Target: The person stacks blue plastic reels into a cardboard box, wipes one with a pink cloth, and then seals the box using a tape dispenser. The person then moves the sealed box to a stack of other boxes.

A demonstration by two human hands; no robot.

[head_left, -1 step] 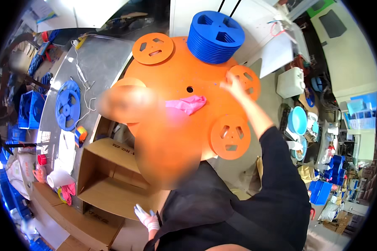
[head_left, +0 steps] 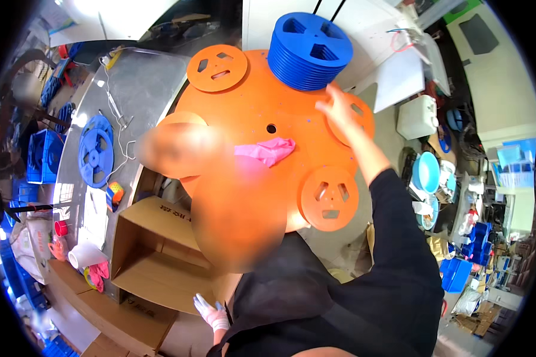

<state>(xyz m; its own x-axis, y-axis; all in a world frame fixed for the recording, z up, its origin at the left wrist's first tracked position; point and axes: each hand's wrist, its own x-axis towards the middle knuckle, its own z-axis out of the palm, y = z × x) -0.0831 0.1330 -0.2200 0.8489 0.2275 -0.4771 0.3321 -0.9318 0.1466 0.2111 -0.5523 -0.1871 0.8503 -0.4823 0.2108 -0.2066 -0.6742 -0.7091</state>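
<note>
My right hand (head_left: 341, 114) reaches over an orange reel flange (head_left: 363, 125) at the right edge of a round orange table (head_left: 238, 110). Its thumb and fingers are apart, holding nothing; whether it touches the flange I cannot tell. Just beyond the fingertips stands a tall stack of blue reel flanges (head_left: 309, 38). Low at the left, my left hand (head_left: 213, 313), in a whitish glove, hangs open beside an open cardboard box (head_left: 161, 276). More orange flanges sit around the table, one at the far left (head_left: 217, 68), another at the near right (head_left: 329, 198).
A pink cloth (head_left: 271, 152) lies mid-table, near a small centre hole. Large blurred patches hide the table's near left. On the grey bench (head_left: 140, 77) at left are blue flanges (head_left: 96, 152), a cable and a white roll (head_left: 87, 254). A white jerrycan (head_left: 417, 117) stands at right.
My right hand has moved slightly forward, closer to the blue stack. The view has shifted a little; my left hand stays open beside the box.
</note>
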